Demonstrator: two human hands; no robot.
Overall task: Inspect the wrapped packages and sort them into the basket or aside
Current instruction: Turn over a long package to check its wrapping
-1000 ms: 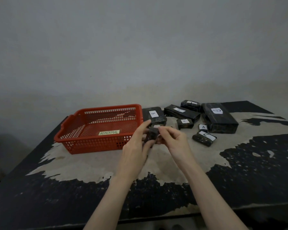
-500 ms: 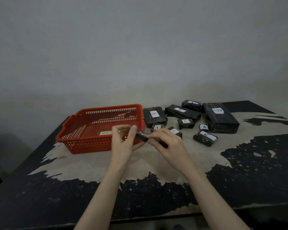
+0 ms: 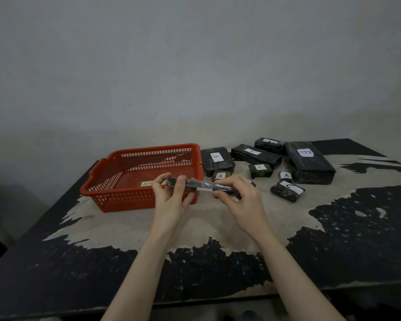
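Presently, both hands are gripping one long package [image 3: 200, 186] by its ends: the left hand [image 3: 171, 200] is pinching the left end, the right hand [image 3: 239, 200] the right end. Held level between them above the table [image 3: 125, 228], it is probably being turned for inspection. Just beyond the left hand, the basket [image 3: 116, 179] is standing ready for rejects. Beyond and right of the right hand, the other packages [image 3: 308, 162] are waiting, labels up.

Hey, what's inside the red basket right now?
The red plastic mesh basket shows no packages on its visible floor. The left hand and the black wrapped package it holds cover the near right corner and part of the front label.
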